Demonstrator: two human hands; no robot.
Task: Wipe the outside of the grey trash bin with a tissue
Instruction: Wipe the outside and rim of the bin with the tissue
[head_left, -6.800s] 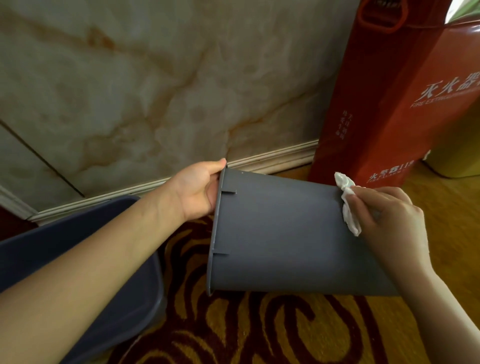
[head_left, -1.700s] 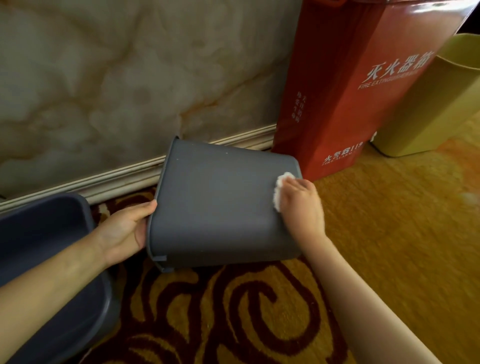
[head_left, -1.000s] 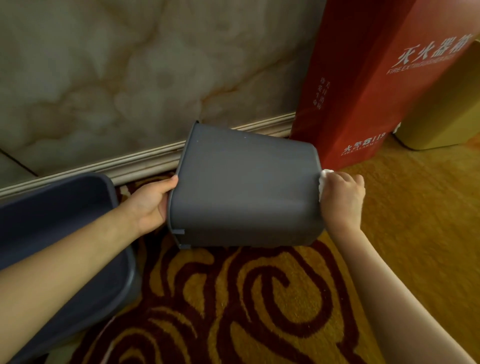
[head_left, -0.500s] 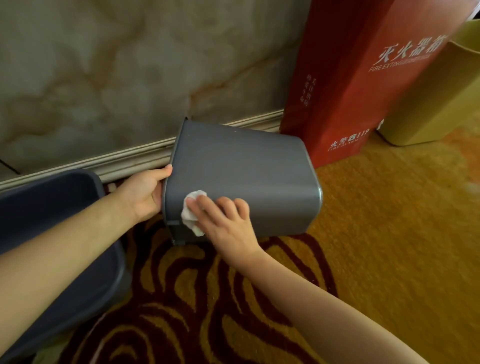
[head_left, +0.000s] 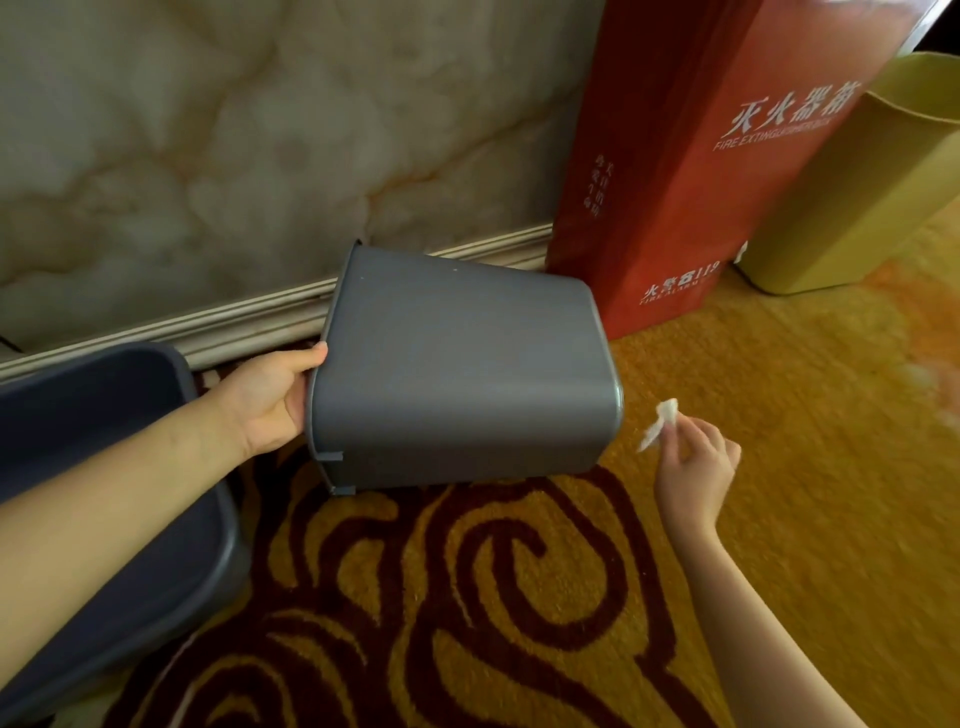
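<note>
The grey trash bin (head_left: 457, 374) is held on its side, low over the patterned carpet (head_left: 519, 597) and just in front of the skirting board (head_left: 249, 322); whether its lower edge rests on the carpet cannot be told. It appears to be turned this way so that one broad outer wall is offered upward for wiping. Its long axis is laid roughly left to right: the open mouth is pointed left, the closed base right and slightly toward the camera. The rim is gripped by the left hand (head_left: 270, 400), the thumb laid on the outer edge and the other fingers hidden, presumably hooked inside, so that the bin is steadied against a wiping push. The tissue (head_left: 657, 425), crumpled small, is pinched between thumb and curled fingertips of the right hand (head_left: 696, 467), which is held clear of the bin, just beyond the base corner; no contact with the plastic is made. A red fire extinguisher box (head_left: 675, 182) is stood just behind the base, close enough to be brushed.
</note>
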